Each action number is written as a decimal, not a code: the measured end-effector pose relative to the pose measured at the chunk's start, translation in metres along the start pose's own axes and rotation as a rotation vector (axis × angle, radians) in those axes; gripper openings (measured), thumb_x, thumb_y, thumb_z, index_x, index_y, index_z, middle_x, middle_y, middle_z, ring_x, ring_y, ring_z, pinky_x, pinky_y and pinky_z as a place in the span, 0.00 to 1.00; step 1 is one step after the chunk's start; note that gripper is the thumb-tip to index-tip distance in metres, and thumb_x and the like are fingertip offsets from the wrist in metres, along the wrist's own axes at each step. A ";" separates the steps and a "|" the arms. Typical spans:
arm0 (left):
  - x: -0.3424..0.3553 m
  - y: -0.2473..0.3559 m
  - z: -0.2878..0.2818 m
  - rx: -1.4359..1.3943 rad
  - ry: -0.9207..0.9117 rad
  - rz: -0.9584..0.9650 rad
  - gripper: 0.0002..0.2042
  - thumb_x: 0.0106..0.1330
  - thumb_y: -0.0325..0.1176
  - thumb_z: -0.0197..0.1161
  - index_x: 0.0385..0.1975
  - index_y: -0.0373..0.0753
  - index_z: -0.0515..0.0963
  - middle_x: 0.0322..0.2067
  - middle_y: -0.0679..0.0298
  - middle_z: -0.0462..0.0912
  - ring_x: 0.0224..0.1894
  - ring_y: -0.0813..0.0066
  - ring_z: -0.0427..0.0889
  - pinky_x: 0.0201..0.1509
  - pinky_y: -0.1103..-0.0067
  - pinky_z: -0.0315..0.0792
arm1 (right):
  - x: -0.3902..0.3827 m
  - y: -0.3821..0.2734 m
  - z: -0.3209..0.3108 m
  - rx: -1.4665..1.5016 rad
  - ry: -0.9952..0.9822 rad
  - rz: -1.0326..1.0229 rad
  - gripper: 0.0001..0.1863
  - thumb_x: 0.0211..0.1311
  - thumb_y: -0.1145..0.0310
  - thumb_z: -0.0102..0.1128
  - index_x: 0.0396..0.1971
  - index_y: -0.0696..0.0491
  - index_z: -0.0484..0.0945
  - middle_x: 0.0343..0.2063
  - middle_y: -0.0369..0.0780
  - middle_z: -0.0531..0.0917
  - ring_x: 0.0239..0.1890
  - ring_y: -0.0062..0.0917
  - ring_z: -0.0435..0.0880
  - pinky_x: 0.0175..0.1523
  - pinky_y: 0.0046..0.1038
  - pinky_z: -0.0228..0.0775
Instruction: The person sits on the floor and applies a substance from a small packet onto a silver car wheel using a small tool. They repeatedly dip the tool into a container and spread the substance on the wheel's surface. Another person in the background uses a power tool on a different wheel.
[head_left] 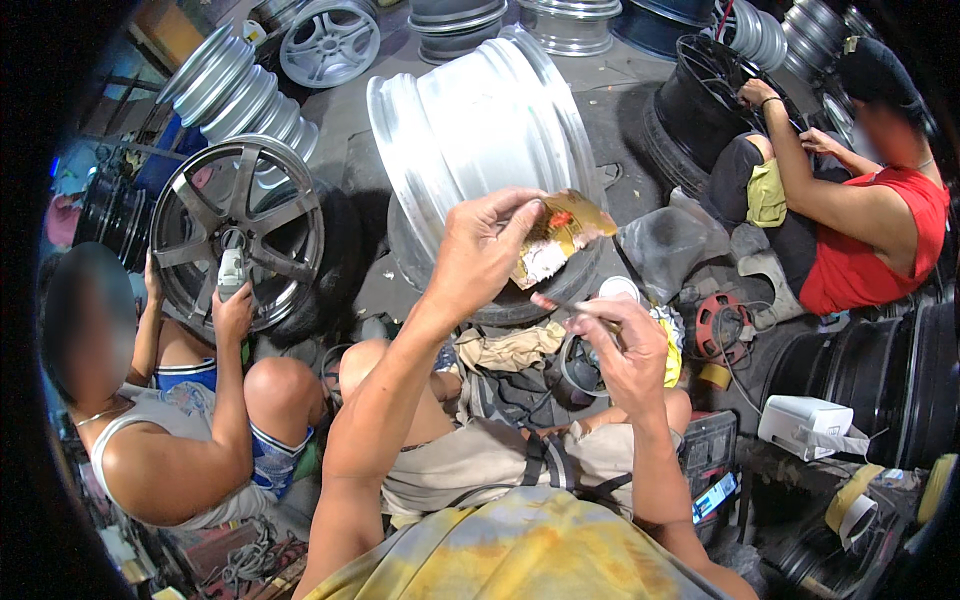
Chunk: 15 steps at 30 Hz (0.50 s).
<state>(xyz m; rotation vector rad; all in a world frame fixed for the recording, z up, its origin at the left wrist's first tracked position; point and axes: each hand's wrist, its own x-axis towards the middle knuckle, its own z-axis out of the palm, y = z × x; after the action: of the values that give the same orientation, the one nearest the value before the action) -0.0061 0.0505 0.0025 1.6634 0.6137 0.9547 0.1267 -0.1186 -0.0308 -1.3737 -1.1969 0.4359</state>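
Observation:
Pinched between the thumb and fingers of my left hand (482, 250) is a gold-brown piece of card (590, 226). A dab of orange and a patch of whitish-pink paste lie on it. My right hand (632, 345), lower and to the right, grips a thin strip-like tool (552, 304) with pink paste at its tip. The tool is just below the card, apart from it. A large silver wheel rim (470, 130) lies beyond both hands, resting on a dark tire (402, 228).
On the left a person holds a grey power tool (231, 268) against a dark spoked wheel (180, 215). Another, in red, handles a black wheel (690, 110). Cloths (512, 347), a respirator mask (585, 372), a red sander (722, 328) and a white box (805, 425) lie around.

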 end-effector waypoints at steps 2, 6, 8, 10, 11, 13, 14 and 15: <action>0.001 -0.001 0.000 -0.099 -0.009 -0.126 0.11 0.73 0.28 0.59 0.45 0.26 0.82 0.33 0.64 0.86 0.35 0.85 0.81 0.39 0.83 0.77 | -0.001 -0.001 0.004 0.153 0.162 0.087 0.10 0.55 0.83 0.68 0.37 0.58 0.85 0.34 0.43 0.85 0.33 0.27 0.85 0.39 0.25 0.76; -0.001 0.003 0.003 -0.384 -0.027 -0.389 0.13 0.72 0.29 0.61 0.47 0.24 0.80 0.35 0.59 0.86 0.35 0.83 0.83 0.37 0.85 0.79 | 0.018 -0.007 0.011 -0.320 0.271 -0.391 0.14 0.52 0.84 0.71 0.40 0.57 0.86 0.37 0.43 0.85 0.35 0.29 0.86 0.41 0.26 0.79; 0.000 0.005 -0.001 -0.462 -0.032 -0.450 0.13 0.72 0.29 0.62 0.48 0.24 0.79 0.36 0.59 0.86 0.35 0.82 0.84 0.37 0.85 0.79 | 0.012 0.002 0.021 -0.289 0.264 -0.339 0.14 0.52 0.83 0.71 0.40 0.57 0.86 0.38 0.42 0.85 0.36 0.29 0.86 0.41 0.27 0.79; 0.000 -0.004 -0.005 -0.495 -0.047 -0.462 0.14 0.71 0.31 0.63 0.49 0.26 0.80 0.36 0.60 0.87 0.35 0.81 0.86 0.36 0.85 0.80 | 0.008 0.005 0.021 -0.294 0.232 -0.326 0.15 0.52 0.83 0.71 0.41 0.56 0.86 0.40 0.42 0.85 0.37 0.29 0.86 0.42 0.27 0.81; -0.001 -0.006 -0.006 -0.486 -0.043 -0.461 0.14 0.71 0.31 0.63 0.49 0.26 0.80 0.36 0.60 0.87 0.35 0.81 0.86 0.36 0.85 0.80 | 0.008 0.004 0.020 -0.296 0.200 -0.323 0.15 0.52 0.83 0.71 0.41 0.56 0.86 0.40 0.42 0.85 0.37 0.29 0.86 0.42 0.27 0.81; -0.001 -0.006 -0.006 -0.467 -0.041 -0.460 0.14 0.71 0.31 0.63 0.49 0.26 0.79 0.36 0.59 0.87 0.35 0.81 0.86 0.37 0.84 0.81 | 0.007 0.000 0.014 -0.302 0.140 -0.315 0.14 0.52 0.82 0.71 0.41 0.57 0.86 0.40 0.43 0.85 0.37 0.28 0.87 0.42 0.28 0.81; -0.001 -0.005 -0.006 -0.447 -0.037 -0.451 0.14 0.71 0.31 0.63 0.49 0.26 0.79 0.37 0.59 0.86 0.35 0.81 0.85 0.37 0.84 0.81 | 0.005 -0.001 0.011 -0.293 0.120 -0.285 0.14 0.52 0.82 0.71 0.41 0.57 0.86 0.39 0.43 0.85 0.37 0.28 0.86 0.42 0.27 0.80; -0.002 -0.005 -0.005 -0.426 -0.034 -0.442 0.14 0.71 0.31 0.63 0.49 0.26 0.79 0.37 0.59 0.86 0.35 0.81 0.85 0.37 0.84 0.80 | 0.003 -0.001 0.007 -0.284 0.100 -0.255 0.14 0.52 0.82 0.71 0.41 0.57 0.86 0.39 0.43 0.85 0.37 0.28 0.86 0.41 0.27 0.80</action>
<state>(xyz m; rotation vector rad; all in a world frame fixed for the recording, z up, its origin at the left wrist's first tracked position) -0.0112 0.0533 -0.0024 1.1029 0.6658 0.6739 0.1214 -0.1127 -0.0301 -1.4390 -1.3665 0.0157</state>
